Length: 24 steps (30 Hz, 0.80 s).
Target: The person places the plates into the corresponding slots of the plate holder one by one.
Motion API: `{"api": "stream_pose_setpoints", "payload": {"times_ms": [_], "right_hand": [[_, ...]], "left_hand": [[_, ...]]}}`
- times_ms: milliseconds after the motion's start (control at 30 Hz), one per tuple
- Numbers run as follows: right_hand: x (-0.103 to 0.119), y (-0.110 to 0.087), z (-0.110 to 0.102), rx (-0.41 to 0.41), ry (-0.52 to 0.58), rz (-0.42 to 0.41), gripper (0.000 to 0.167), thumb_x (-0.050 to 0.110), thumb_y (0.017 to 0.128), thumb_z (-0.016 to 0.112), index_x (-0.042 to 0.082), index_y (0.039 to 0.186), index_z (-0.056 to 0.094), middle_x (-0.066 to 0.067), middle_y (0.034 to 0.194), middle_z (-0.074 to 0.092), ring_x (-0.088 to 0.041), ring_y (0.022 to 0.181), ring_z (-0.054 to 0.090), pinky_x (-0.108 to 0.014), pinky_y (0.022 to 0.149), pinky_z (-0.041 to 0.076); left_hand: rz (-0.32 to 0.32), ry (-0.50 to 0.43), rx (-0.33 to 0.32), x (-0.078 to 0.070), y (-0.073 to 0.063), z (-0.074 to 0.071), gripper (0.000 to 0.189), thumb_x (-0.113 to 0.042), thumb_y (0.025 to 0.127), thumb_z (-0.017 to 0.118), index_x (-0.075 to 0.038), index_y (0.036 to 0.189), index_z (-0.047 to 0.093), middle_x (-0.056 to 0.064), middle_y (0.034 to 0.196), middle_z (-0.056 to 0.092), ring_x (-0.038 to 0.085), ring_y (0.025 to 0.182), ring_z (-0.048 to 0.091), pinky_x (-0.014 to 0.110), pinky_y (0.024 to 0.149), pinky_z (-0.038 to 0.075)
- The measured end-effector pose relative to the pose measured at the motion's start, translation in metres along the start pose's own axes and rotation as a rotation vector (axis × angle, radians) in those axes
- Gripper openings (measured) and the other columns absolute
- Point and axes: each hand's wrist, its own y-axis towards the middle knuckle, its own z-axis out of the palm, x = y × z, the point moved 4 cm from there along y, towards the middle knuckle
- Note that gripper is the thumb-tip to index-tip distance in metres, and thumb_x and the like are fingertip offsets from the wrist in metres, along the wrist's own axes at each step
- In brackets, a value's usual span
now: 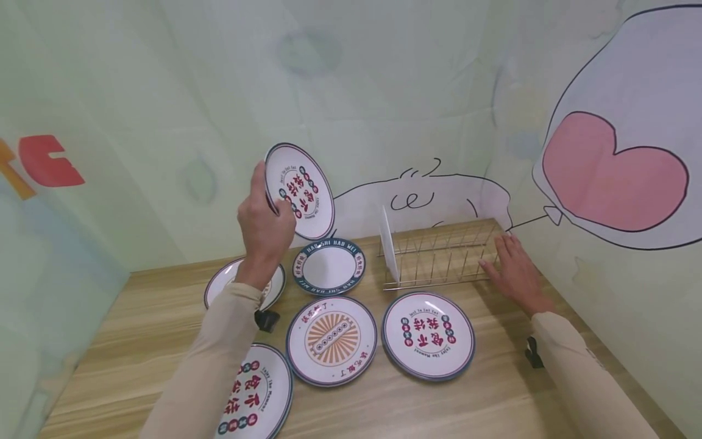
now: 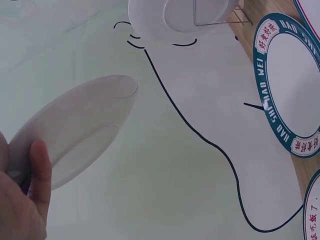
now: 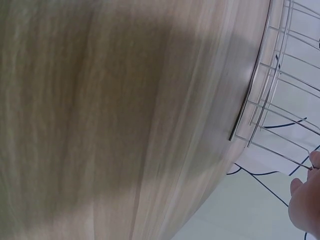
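Observation:
My left hand (image 1: 267,228) grips a white plate (image 1: 309,207) by its edge and holds it raised and tilted above the table. The plate has a dark rim and red and teal lettering; its pale underside shows in the left wrist view. My right hand (image 1: 518,274) is at the right end of a wire dish rack (image 1: 439,283), thumb and fingers about the end wire. In the right wrist view, the fingertips (image 3: 314,160) meet that wire. One white plate (image 1: 388,244) stands upright in the rack's left end.
On the wooden table (image 1: 142,341) lie a teal-rimmed oval plate (image 1: 329,268), a sunburst plate (image 1: 331,341), a red-lettered plate (image 1: 428,335) before the rack, another at the front left (image 1: 263,390), and a plate (image 1: 219,283) partly behind my left arm. A printed cloth wall (image 1: 384,91) stands behind.

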Motion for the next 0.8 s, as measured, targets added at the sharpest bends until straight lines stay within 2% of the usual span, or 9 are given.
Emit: {"api": "stream_pose_setpoints", "payload": {"times_ms": [333,800], "right_hand": [[0.0,0.0,-0.001,-0.009,-0.003,-0.01,0.073,0.036,0.102,0.053,-0.016,0.147,0.03,-0.039,0.153,0.026,-0.054,0.144,0.024,-0.063,0.118,0.022],[-0.001,0.0,0.0,0.008,-0.004,0.006,0.075,0.039,0.103,0.05,-0.016,0.149,0.026,-0.039,0.155,0.023,-0.053,0.147,0.019,-0.062,0.12,0.02]], "left_hand": [[0.018,-0.032,0.014,-0.019,0.002,0.013,0.06,0.0,0.092,0.053,-0.004,0.151,0.04,0.027,0.123,0.067,0.035,0.102,0.071,0.043,0.083,0.061],[0.09,-0.061,0.062,-0.048,-0.004,0.039,0.059,0.001,0.092,0.054,-0.001,0.149,0.04,0.026,0.114,0.07,0.034,0.094,0.072,0.041,0.076,0.062]]}}
